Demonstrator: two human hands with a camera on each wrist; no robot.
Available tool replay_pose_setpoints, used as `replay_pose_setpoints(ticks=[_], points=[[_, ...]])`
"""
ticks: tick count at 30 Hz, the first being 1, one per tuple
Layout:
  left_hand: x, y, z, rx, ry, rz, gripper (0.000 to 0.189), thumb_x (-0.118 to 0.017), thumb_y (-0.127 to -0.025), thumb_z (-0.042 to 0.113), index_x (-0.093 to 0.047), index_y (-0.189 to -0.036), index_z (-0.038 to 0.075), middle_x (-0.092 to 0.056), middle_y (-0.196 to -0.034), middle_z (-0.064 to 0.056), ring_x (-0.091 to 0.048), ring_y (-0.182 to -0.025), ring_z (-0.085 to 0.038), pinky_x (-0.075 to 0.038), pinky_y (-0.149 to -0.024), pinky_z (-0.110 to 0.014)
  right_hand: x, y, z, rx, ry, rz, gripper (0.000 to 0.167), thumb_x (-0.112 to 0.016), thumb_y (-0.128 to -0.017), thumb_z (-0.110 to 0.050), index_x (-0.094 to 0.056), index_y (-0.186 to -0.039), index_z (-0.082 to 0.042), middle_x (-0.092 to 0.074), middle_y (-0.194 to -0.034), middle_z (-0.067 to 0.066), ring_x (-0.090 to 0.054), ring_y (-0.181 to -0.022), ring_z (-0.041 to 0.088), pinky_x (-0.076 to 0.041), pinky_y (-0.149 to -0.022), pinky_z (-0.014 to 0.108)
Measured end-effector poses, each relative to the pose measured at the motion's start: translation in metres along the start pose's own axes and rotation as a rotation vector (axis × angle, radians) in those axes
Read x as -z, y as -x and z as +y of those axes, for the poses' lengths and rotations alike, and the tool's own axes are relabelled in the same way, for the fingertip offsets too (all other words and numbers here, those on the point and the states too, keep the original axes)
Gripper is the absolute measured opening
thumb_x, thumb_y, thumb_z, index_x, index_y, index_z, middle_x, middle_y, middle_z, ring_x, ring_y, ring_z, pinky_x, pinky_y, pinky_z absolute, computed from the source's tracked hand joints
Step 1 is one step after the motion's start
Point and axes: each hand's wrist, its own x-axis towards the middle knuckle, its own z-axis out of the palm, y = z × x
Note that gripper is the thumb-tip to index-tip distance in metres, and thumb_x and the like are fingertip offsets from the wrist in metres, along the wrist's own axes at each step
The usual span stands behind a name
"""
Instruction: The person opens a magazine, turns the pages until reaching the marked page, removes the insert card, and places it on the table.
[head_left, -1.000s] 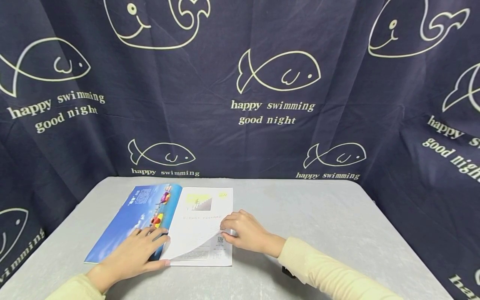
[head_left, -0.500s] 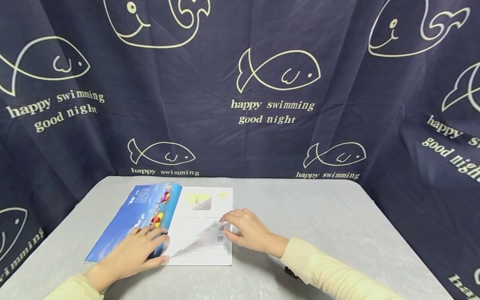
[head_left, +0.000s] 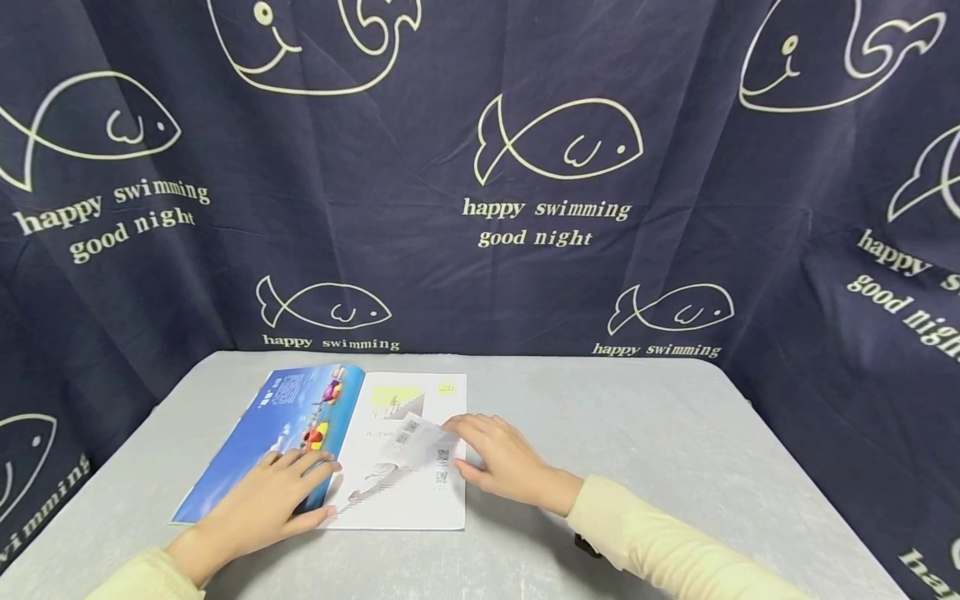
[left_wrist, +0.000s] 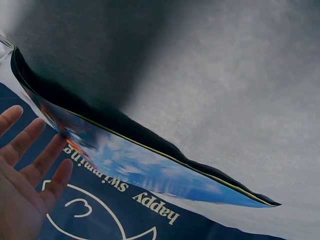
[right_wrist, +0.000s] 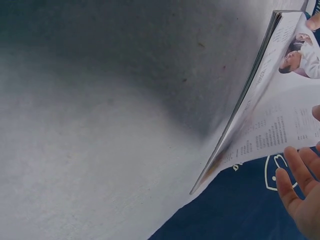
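Note:
An open magazine (head_left: 232, 454) lies on the table, its left page a blue sky-and-water picture. My left hand (head_left: 258, 504) rests on that page beside the spine, fingers spread. In the left wrist view, the left hand (left_wrist: 25, 180) has its fingers extended by the blue page (left_wrist: 135, 155). On the right side, a white leaf (head_left: 412, 446) is lifted and its corner folds over to the left. My right hand (head_left: 510, 462) touches this leaf with its fingertips, the thumb standing apart. The right wrist view has the right hand (right_wrist: 305, 200) partly cut off beside the printed page (right_wrist: 270, 130).
The magazine sits on the left half of a grey table (head_left: 630, 442). A dark blue curtain (head_left: 420, 250) with fish drawings and lettering hangs behind the table and at its sides.
The lifted leaf has swung further left, its corner now folded over and more of the page beneath showing. My right thumb has parted from the fingers. The left hand stays nearly in place.

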Motion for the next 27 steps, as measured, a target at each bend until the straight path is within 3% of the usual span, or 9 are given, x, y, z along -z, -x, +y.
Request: replay_pose_setpoints(ticks=[9,14,20,27], points=[[-0.0013,-0.0006,-0.0022,-0.020,-0.011,0.064,0.054,-0.063,-0.077,0.051,-0.059,-0.118,0.017,-0.059,-0.113,0.000,-0.056,-0.101,-0.022,-0.045,-0.078,-0.046,-0.0041,0.0031,0.0024,0.021,0.005,-0.013,0.042,-0.062,-0.082,-0.025,-0.053,-0.122,-0.012,-0.057,-0.123,0.001,-0.053,-0.114,0.015,-0.044,-0.093,0.033],[-0.0017,-0.0005,-0.0034,-0.018,-0.031,0.080,0.060,-0.064,-0.074,0.051,-0.056,-0.121,0.015,-0.058,-0.115,-0.003,-0.055,-0.102,-0.024,-0.044,-0.078,-0.044,-0.0055,0.0053,0.0020,0.035,0.007,-0.070,0.041,-0.062,-0.083,-0.025,-0.053,-0.121,-0.013,-0.058,-0.120,-0.002,-0.053,-0.111,0.013,-0.043,-0.091,0.032],[0.0012,0.0002,-0.0025,0.033,-0.046,0.055,0.070,-0.066,-0.072,0.052,-0.050,-0.127,0.012,-0.055,-0.123,-0.008,-0.053,-0.107,-0.029,-0.041,-0.081,-0.044,-0.0062,0.0076,0.0001,0.036,0.005,-0.148,0.040,-0.062,-0.083,-0.027,-0.053,-0.119,-0.014,-0.058,-0.118,-0.004,-0.053,-0.109,0.013,-0.043,-0.090,0.031],[-0.0016,0.0002,-0.0038,0.032,-0.037,0.142,0.085,-0.066,-0.069,0.052,-0.041,-0.135,0.004,-0.048,-0.131,-0.015,-0.048,-0.114,-0.035,-0.039,-0.086,-0.047,-0.0085,0.0097,-0.0023,0.049,0.037,-0.250,0.044,-0.063,-0.082,-0.033,-0.053,-0.120,-0.014,-0.058,-0.118,-0.002,-0.054,-0.107,0.013,-0.044,-0.087,0.028]])
